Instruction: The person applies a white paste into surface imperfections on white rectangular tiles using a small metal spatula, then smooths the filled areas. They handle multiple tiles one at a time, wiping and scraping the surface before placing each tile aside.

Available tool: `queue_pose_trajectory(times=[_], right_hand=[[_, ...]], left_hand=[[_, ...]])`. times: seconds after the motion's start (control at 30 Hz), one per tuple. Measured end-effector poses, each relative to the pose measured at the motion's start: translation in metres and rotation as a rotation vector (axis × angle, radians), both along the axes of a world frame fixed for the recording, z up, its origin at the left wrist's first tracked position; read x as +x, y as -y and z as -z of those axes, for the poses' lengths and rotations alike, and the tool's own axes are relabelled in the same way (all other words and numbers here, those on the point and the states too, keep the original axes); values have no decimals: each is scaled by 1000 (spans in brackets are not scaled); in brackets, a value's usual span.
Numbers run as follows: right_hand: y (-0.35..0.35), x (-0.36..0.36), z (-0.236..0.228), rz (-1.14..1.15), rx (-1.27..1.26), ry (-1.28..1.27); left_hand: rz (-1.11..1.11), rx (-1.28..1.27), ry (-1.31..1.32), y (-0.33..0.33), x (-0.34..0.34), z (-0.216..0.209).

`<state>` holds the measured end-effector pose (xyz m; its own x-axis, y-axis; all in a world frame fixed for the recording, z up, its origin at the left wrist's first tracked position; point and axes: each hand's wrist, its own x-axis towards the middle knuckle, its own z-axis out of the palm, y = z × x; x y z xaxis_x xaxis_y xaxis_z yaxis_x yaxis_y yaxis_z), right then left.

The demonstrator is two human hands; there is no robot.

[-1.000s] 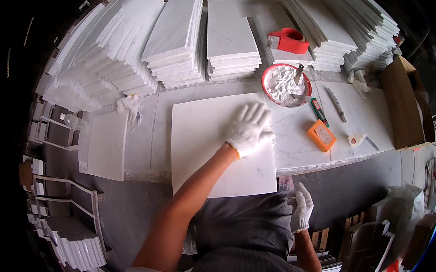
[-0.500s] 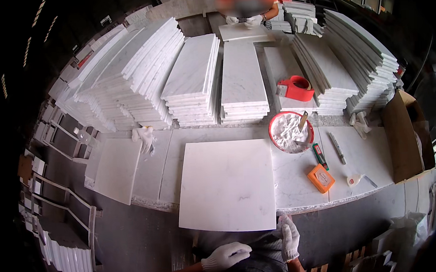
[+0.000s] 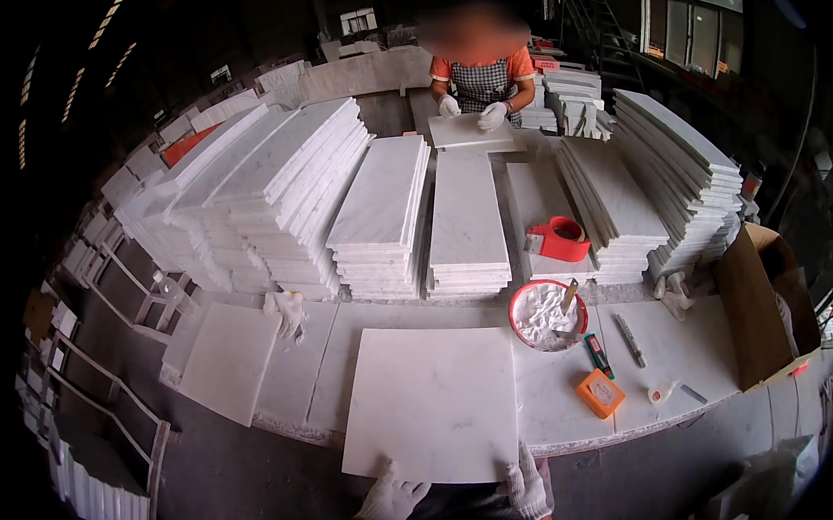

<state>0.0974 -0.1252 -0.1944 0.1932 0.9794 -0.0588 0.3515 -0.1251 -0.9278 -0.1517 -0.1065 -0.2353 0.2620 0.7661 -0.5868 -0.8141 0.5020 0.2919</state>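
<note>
A square white marble tile lies on the workbench, its near edge jutting out over the front. My left hand, in a white knitted glove, grips that edge left of its middle, with fingertips on the top face and the rest partly hidden. At the near right corner my right hand, gloved alike, is closed on the tile's edge. Right of the tile stands a red-rimmed bowl of white paste with a scraper in it. An orange box and a green-and-black cutter lie nearby.
Stacked marble slabs line the bench's back. A red tape dispenser rests on one stack. A marker, a small white bottle and a cardboard box are rightward. Another tile lies left. Across the bench works a co-worker.
My left hand has come up from below onto the tile's near edge. My right hand stays by the corner. The view has tilted up, and the co-worker's hands have moved apart.
</note>
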Motion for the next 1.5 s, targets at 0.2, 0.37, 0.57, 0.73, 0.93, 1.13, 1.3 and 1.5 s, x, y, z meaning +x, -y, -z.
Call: queue_pose_trajectory(times=[0.2,0.37,0.57,0.73,0.93,1.13,1.3,1.5], right_hand=[[0,2,15,3,90,42],[0,-1,27,33,52,23],[1,-4,35,75,91,101],[-1,-8,44,91,44,-50],[0,-18,55,102,41,-201],[-3,-49,77,128,-20,-607],[-14,-48,24,77,39,-178],[-12,-37,40,62,70,-223]], left_hand=[[-43,-7,9,2,2,5],[-42,-55,-57,0,2,11],[-26,51,-120,1,7,2],[-41,4,-160,2,2,20],[-64,-72,-228,-4,-2,0],[-1,28,-267,-24,-41,1],[59,45,-283,-23,-33,-5],[105,-37,-344,-28,-30,9]])
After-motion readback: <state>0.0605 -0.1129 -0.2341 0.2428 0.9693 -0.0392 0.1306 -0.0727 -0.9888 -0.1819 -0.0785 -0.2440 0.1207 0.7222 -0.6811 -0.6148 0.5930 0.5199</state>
